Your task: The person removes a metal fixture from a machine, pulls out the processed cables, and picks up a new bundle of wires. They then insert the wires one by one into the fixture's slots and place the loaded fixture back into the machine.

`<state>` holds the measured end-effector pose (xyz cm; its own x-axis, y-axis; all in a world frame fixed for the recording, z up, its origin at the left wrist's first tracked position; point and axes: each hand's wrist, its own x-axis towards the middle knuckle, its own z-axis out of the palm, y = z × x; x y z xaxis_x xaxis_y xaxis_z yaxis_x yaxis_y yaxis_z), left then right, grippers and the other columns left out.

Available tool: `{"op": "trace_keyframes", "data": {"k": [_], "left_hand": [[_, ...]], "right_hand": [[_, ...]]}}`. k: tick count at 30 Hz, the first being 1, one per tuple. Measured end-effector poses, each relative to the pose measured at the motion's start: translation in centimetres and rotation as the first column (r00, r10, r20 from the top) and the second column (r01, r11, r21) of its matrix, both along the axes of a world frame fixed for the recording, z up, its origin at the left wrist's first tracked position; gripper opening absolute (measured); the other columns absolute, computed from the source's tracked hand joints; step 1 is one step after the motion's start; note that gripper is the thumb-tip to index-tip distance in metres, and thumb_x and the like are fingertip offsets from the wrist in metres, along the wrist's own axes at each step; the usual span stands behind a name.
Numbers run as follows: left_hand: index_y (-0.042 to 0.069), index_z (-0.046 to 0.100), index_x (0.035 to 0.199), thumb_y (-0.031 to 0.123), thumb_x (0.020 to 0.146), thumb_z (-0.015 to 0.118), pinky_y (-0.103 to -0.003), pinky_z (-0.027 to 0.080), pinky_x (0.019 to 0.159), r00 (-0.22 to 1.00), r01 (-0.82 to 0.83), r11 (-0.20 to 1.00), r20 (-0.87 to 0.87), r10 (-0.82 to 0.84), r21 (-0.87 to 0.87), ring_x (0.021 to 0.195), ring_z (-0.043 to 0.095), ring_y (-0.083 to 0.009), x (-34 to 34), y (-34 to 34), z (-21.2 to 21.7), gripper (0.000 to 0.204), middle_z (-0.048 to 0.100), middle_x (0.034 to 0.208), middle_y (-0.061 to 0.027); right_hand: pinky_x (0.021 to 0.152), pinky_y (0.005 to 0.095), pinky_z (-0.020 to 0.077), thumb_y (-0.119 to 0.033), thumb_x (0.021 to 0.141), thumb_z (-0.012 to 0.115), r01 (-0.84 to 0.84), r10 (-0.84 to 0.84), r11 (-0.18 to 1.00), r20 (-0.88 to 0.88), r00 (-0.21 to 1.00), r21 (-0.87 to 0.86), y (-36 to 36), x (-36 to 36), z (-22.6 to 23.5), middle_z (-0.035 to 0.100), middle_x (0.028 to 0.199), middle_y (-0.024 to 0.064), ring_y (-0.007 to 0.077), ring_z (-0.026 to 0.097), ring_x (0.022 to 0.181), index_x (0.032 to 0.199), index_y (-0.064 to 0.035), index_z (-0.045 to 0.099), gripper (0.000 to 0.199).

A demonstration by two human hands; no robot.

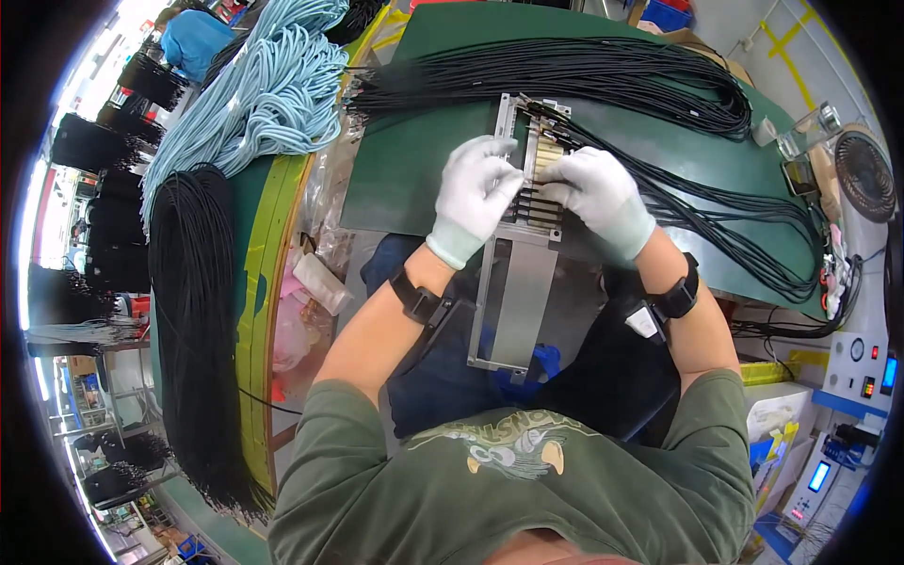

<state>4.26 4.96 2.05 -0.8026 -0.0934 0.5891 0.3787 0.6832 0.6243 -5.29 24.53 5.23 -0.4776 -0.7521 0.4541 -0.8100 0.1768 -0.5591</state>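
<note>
My left hand (476, 191), in a white glove, is at the left side of a metal fixture (529, 226) with its thumb and fingertips pinched together. Across the fixture my right hand (597, 191), gloved the same way, has its fingers closed over the slots. What either pinch holds is too small to tell. Black cable ends lie side by side in the lower slots, and brass-coloured pieces (547, 151) show higher up. From the fixture's right side a bundle of black cables (716, 212) runs over the green table (428, 202). A flat metal plate (523, 301) in a frame extends toward my lap.
A long black cable bundle (565, 80) lies along the far side. At left hang pale blue cables (268, 104) and more black cables (193, 320) over a yellow-taped edge (252, 311). A small fan (863, 176) and a clear bottle (810, 130) stand at right, above control boxes (859, 372).
</note>
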Motion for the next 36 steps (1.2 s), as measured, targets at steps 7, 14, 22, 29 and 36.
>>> {"op": "trace_keyframes", "data": {"k": [7, 14, 22, 29, 36], "left_hand": [[0.006, 0.073, 0.088, 0.02, 0.085, 0.073, -0.043, 0.049, 0.093, 0.964, -0.255, 0.963, 0.096, 0.247, 0.086, 0.101, 0.065, -0.0322, -0.3, -1.5, -0.9, 0.014, 0.072, 0.104, -0.0131], [0.006, 0.074, 0.091, 0.027, 0.087, 0.071, -0.043, 0.05, 0.09, 0.957, -0.279, 0.96, 0.094, 0.274, 0.039, 0.095, 0.066, -0.0324, -0.4, -1.6, -1.5, 0.021, 0.073, 0.098, -0.0121], [0.017, 0.076, 0.105, 0.029, 0.087, 0.071, -0.044, 0.042, 0.105, 0.981, -0.144, 0.984, 0.119, 0.157, -0.109, 0.121, 0.055, -0.0352, -0.2, -0.6, -0.7, 0.022, 0.066, 0.124, -0.0144], [0.029, 0.08, 0.103, 0.039, 0.081, 0.075, -0.054, 0.032, 0.113, 0.989, -0.069, 0.887, 0.088, 0.122, -0.457, 0.131, 0.046, -0.0392, -0.2, 1.0, -0.3, 0.025, 0.057, 0.138, -0.0165], [0.025, 0.081, 0.093, 0.038, 0.079, 0.077, -0.052, 0.036, 0.11, 0.997, -0.065, 0.924, 0.005, 0.072, -0.377, 0.125, 0.052, -0.0375, -1.7, 0.4, -1.4, 0.02, 0.064, 0.128, -0.0168]], "right_hand": [[0.075, 0.041, 0.0491, -0.011, 0.08, 0.07, 0.107, -0.09, 0.979, -0.102, 0.991, 0.172, 2.3, -1.7, 1.1, 0.069, 0.08, 0.008, 0.0307, 0.06, 0.08, 0.086, -0.0087, 0.071, 0.007], [0.075, 0.0412, 0.0493, -0.012, 0.08, 0.07, 0.141, -0.099, 0.966, -0.198, 0.975, 0.215, 2.8, -1.8, 1.2, 0.068, 0.076, 0.0081, 0.0313, 0.06, 0.079, 0.086, -0.0093, 0.072, 0.007], [0.078, 0.041, 0.0486, -0.019, 0.08, 0.071, 0.136, -0.081, 0.953, -0.206, 0.975, 0.271, 2.2, -1.4, 0.8, 0.068, 0.079, 0.0071, 0.0308, 0.062, 0.084, 0.087, -0.0122, 0.072, 0.01], [0.076, 0.0419, 0.0485, -0.018, 0.078, 0.073, 0.27, -0.207, 0.945, -0.302, 0.93, 0.184, 2.1, -3.2, -0.7, 0.065, 0.077, 0.0065, 0.0306, 0.061, 0.082, 0.083, -0.0107, 0.069, 0.01], [0.078, 0.0408, 0.0467, -0.021, 0.079, 0.073, 0.459, -0.313, 0.868, -0.509, 0.802, 0.19, 2.1, -5.2, -0.5, 0.063, 0.082, 0.0055, 0.029, 0.06, 0.088, 0.084, -0.0123, 0.066, 0.012]]}}
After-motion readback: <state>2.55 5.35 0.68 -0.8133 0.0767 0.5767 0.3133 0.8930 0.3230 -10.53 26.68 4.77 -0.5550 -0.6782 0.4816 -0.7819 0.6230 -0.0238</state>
